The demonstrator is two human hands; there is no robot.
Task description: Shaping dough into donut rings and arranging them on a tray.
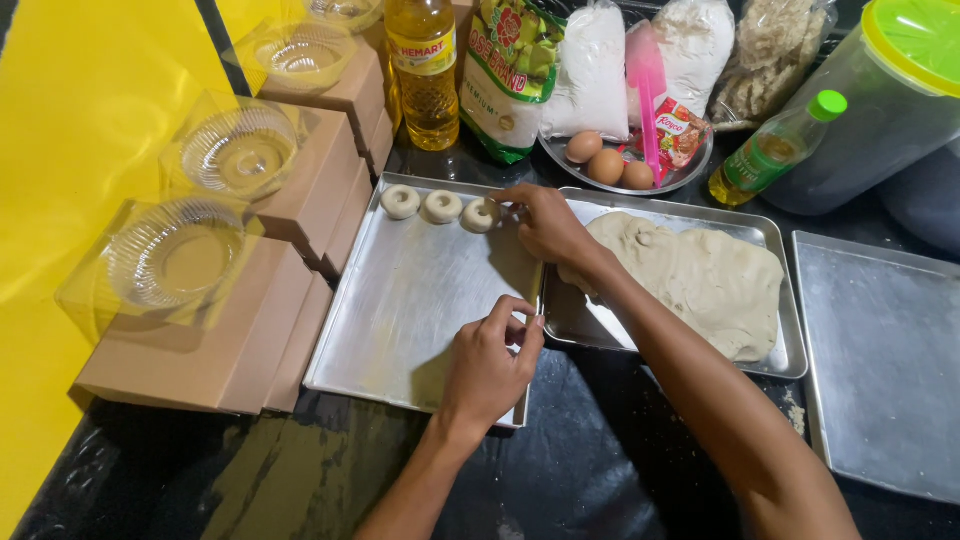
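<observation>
Three small dough rings lie in a row along the far edge of a flat metal tray: one, a second and a third. My right hand reaches across from the right, its fingertips closed on the third ring. At the tray's near right edge my left hand has thumb and fingers pinched at the rim. A thick slab of pale dough fills a second metal tray just to the right, under my right forearm.
A third, bare tray lies at far right. Behind are a cooking oil bottle, several bags, eggs on a metal plate, a small green-capped bottle and a big green-lidded jar. Cardboard boxes with clear plastic bowls line the left.
</observation>
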